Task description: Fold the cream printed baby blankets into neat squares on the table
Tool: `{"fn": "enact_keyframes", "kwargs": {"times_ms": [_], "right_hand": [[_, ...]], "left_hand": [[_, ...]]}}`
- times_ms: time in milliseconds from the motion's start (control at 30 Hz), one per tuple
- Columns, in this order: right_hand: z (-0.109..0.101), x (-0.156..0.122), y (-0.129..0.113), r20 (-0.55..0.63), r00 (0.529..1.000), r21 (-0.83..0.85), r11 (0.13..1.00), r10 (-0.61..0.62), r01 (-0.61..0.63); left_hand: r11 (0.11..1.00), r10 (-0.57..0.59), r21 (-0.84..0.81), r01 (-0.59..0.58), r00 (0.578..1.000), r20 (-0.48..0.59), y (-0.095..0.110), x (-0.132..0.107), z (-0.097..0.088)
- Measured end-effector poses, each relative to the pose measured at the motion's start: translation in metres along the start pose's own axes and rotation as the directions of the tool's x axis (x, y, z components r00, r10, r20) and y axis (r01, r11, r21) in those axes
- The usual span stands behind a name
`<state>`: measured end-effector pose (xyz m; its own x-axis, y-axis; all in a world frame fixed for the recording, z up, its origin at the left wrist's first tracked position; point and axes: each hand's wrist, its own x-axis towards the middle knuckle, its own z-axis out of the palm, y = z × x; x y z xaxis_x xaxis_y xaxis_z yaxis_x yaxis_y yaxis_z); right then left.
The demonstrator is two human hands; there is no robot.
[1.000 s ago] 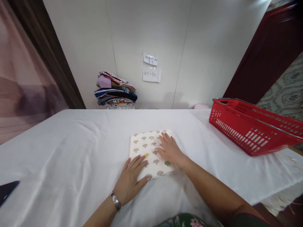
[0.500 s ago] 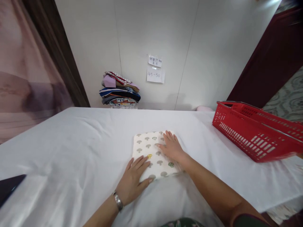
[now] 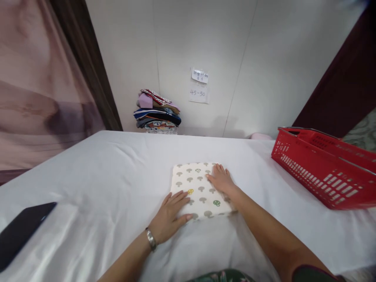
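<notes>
A folded white cloth (image 3: 195, 188) printed with grey, green and yellow mushrooms lies flat on the white-covered table (image 3: 126, 196). My left hand (image 3: 170, 217), with a silver bracelet at the wrist, rests spread on its lower left corner. On the upper right edge lies my right hand (image 3: 223, 181), fingers stretched out and touching the fabric. Whether the cloth is a garment cannot be made out.
A red plastic basket (image 3: 317, 172) stands at the table's right side. Behind the far edge is a stack of folded clothes (image 3: 158, 113). A dark flat device (image 3: 25, 231) lies at the left. Paper signs (image 3: 199, 94) hang on the wall.
The view has turned a little to the left, so more of the dark device shows. My right hand has slid slightly toward the cloth's right edge; my left hand stays on its corner.
</notes>
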<state>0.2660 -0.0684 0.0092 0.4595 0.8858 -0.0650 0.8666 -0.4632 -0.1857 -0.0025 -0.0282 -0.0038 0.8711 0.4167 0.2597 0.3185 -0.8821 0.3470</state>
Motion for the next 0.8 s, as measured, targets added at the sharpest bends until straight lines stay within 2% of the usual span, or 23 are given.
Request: {"fn": "enact_keyframes", "kwargs": {"times_ms": [100, 167, 267, 367, 433, 533, 667, 733, 800], "right_hand": [[0.002, -0.016, -0.003, -0.076, 0.99, -0.034, 0.992, -0.122, 0.12], [0.009, -0.024, 0.0, -0.069, 0.982, -0.053, 0.984, -0.175, 0.172], [0.021, -0.029, 0.007, -0.002, 0.988, -0.057, 0.986, -0.157, 0.157], [0.027, -0.027, 0.012, -0.005, 0.987, -0.062, 0.985, -0.159, 0.159], [0.028, -0.026, 0.012, -0.014, 0.986, -0.061, 0.984, -0.166, 0.165], [0.028, -0.026, 0.01, -0.033, 0.987, -0.063, 0.986, -0.156, 0.154], [0.029, -0.028, 0.01, -0.07, 0.982, -0.074, 0.983, -0.173, 0.168], [0.03, -0.029, 0.01, -0.087, 0.978, -0.077, 0.98, -0.192, 0.185], [0.03, -0.03, 0.011, -0.088, 0.974, -0.073, 0.977, -0.207, 0.201]], "left_hand": [[0.995, -0.101, -0.013, 0.1, 0.994, -0.034, 0.004, 0.0, -0.004], [0.99, -0.142, 0.002, 0.142, 0.988, -0.056, 0.006, 0.0, -0.003], [0.984, -0.177, 0.003, 0.177, 0.984, 0.014, 0.006, -0.003, 0.002], [0.972, -0.224, -0.042, 0.23, 0.969, 0.106, 0.006, -0.004, 0.001], [0.959, -0.266, -0.063, 0.275, 0.957, 0.119, 0.009, 0.001, -0.004], [0.946, -0.319, -0.042, 0.321, 0.947, 0.033, 0.016, 0.023, -0.016], [0.958, -0.267, 0.077, 0.275, 0.959, -0.095, 0.013, 0.075, -0.022], [0.938, -0.31, 0.137, 0.318, 0.948, -0.076, 0.002, 0.097, -0.016], [0.896, -0.423, 0.155, 0.417, 0.906, 0.012, -0.013, 0.109, -0.004]]}}
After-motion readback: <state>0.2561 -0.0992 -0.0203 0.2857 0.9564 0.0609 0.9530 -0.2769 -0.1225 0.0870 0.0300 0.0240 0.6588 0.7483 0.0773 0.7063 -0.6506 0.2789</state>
